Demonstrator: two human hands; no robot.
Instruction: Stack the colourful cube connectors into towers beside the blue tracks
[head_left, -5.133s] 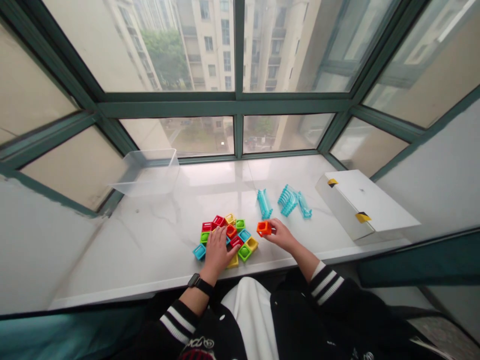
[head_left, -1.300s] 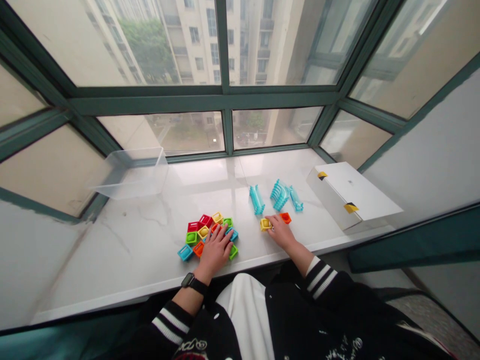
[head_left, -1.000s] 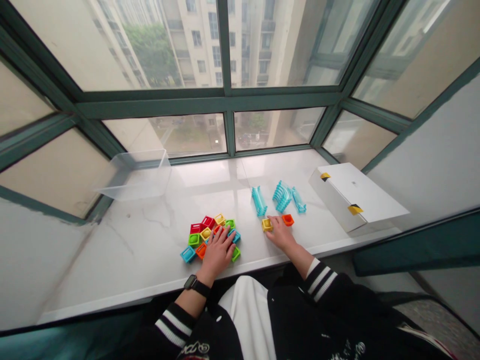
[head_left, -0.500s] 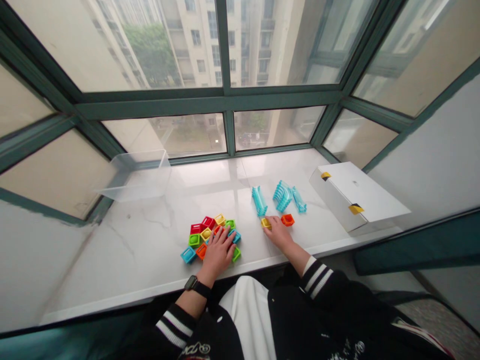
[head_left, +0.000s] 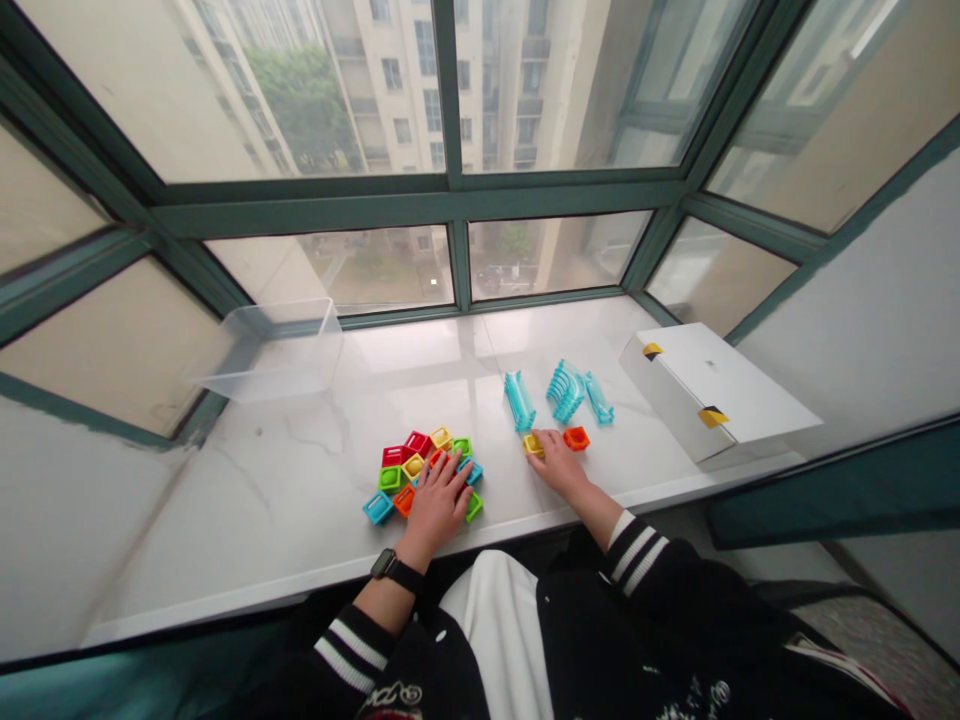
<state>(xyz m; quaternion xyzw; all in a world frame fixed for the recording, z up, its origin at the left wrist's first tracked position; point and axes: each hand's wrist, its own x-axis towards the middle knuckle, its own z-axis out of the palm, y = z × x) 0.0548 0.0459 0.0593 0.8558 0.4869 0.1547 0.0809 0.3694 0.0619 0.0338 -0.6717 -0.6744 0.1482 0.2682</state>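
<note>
My left hand lies flat with fingers spread over a cluster of small toy blocks, hiding part of it. Around it show a blue block, a green block, a red block, a yellow block at the back and several others, some orange. With its fingers closed on a separate yellow block, my right hand rests on the white ledge. An orange-red block sits just right of that hand. Beyond it lie a straight clear-blue track piece, a curved one and a narrower one.
At the back left of the marble-look ledge stands a clear plastic bin. A white box with yellow-and-black tabs is at the right. Green-framed windows enclose the far side, and the ledge's front edge runs close to my body.
</note>
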